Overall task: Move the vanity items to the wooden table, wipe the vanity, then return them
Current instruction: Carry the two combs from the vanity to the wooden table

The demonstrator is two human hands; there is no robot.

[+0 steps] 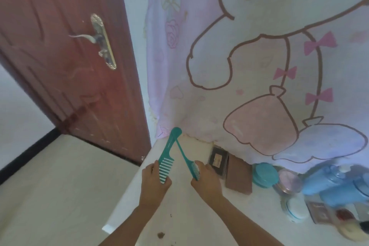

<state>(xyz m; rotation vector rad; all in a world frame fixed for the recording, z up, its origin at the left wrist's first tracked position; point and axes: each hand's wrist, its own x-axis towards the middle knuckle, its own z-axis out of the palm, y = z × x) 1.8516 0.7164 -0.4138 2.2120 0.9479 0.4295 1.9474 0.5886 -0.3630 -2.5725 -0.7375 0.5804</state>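
Here both combs are at the far left corner of the counter (179, 215), their handles crossing close to the hanging cartoon cloth (259, 66). The left hand (153, 181) has its grip closed on the tooth end of the wide-tooth comb (169, 149), with the thumb on one side and the fingers on the other. The right hand (206, 180) pinches the tail comb (185, 157) in the same way, at its fine teeth.

I judge both are light, stiff plastic and a little smooth, so a pinch is enough. The thin tail could bend or catch the cloth, so holding nearer the middle would be steadier. Whether the handles rest on the counter I cannot tell.

Both forearms reach forward from the near edge, with the wrists turned slightly inward. To the right lie a dark compact (217, 161), a brown palette (238, 175) and a teal jar (264, 174).
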